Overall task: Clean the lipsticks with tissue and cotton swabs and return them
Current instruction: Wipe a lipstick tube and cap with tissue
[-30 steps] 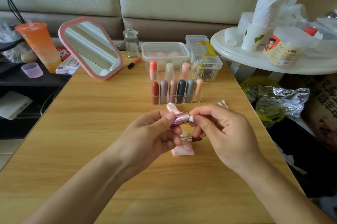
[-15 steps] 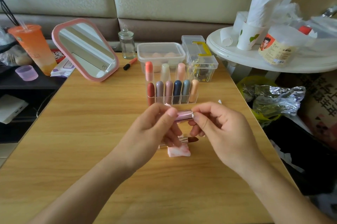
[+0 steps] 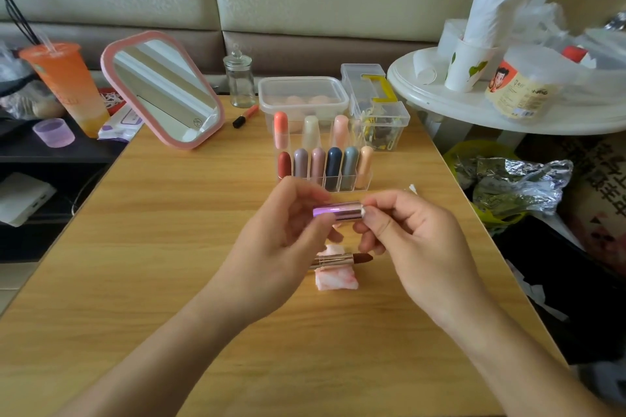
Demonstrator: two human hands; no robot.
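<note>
Head view: the only view supplied.
Left hand point(image 3: 281, 240): fingers curled, gripping the left end of the purple tube point(image 3: 338, 210).
Right hand point(image 3: 416, 247): thumb and forefinger pinch the tube's right end, where a small white bit shows. It may be a swab tip or a scrap of tissue, too small to tell.
Purple tube: metallic, held level in the air between both hands, just in front of the rack point(image 3: 364, 184).
Open lipstick point(image 3: 342, 259): lies on its side below the hands, its dark red tip pointing right and its left end hidden behind the left hand.
Tissue point(image 3: 335, 279): crumpled and pink-stained, flat on the counter point(image 3: 169, 247), directly under the open lipstick.
Rack: clear plastic, holding nine capped lipsticks upright, three in the back row and six in the front.
Mirror point(image 3: 162, 91): pink frame, tilted back, at the far left of the counter.
Glass jar point(image 3: 240, 81): lidded, standing between the mirror and a lidded plastic box point(image 3: 303, 94).
</note>
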